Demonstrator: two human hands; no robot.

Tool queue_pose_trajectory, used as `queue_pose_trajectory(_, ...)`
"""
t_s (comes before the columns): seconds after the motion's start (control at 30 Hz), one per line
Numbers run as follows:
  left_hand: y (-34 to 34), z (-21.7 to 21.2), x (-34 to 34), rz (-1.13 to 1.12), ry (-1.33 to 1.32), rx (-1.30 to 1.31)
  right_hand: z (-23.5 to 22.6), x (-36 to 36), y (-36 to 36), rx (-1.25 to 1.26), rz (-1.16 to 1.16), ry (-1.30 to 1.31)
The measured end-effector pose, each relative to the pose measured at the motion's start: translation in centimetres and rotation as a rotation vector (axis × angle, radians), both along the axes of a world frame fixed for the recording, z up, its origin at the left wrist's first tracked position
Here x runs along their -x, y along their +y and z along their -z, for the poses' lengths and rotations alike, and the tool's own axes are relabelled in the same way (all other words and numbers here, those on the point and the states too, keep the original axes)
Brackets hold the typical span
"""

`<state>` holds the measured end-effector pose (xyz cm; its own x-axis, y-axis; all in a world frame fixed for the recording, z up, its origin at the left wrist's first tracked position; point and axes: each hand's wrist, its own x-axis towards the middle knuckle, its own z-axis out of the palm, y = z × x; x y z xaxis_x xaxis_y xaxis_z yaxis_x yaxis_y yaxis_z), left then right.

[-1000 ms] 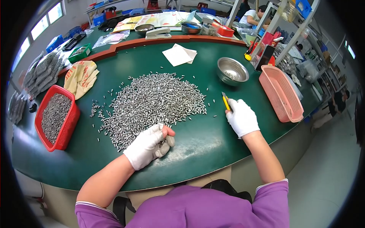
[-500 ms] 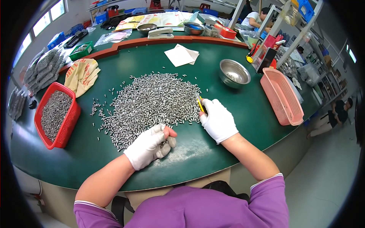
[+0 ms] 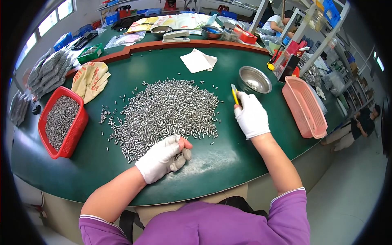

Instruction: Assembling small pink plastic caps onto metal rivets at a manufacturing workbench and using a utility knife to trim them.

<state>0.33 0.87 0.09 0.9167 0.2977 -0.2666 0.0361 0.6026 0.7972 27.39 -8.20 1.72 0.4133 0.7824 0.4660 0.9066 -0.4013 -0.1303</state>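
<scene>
A wide pile of small, silvery, cylinder-like metal parts covers the middle of the green table. At its near edge my left hand, in a white glove with bare thumb and finger tips, is curled palm-up; a few metal parts seem to show between its fingers. My right hand, also gloved, grips a yellow utility knife, its tip pointing away from me. Just beyond the knife stands a steel bowl with some small parts in its bottom. The knife is apart from both pile and bowl.
A red basket full of metal parts stands at the left, near a cream cloth bag. White paper lies beyond the pile. A pink basket stands at the right. A raised brown ledge runs along the back.
My right hand has moved away from the pile's right edge, to the right and towards the steel bowl, with the knife. The left hand has stayed nearly still.
</scene>
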Motion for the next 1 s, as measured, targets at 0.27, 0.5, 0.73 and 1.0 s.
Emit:
queue_pose_trajectory(0.27,0.0,-0.1,0.1,-0.010,0.005,0.019,1.0,-1.7,2.6,-0.027,-0.237,-0.247)
queue_pose_trajectory(0.5,-0.1,-0.2,0.0,0.008,0.004,0.003,1.9,-1.9,11.4,-0.035,-0.629,-0.010)
queue_pose_trajectory(0.73,0.0,0.1,0.1,0.011,0.010,-0.003,2.8,-2.0,9.3,0.079,-0.652,0.303)
queue_pose_trajectory(1.0,-0.3,-0.5,-0.2,0.019,0.045,-0.082,2.5,3.1,4.0,0.074,-0.634,0.277)
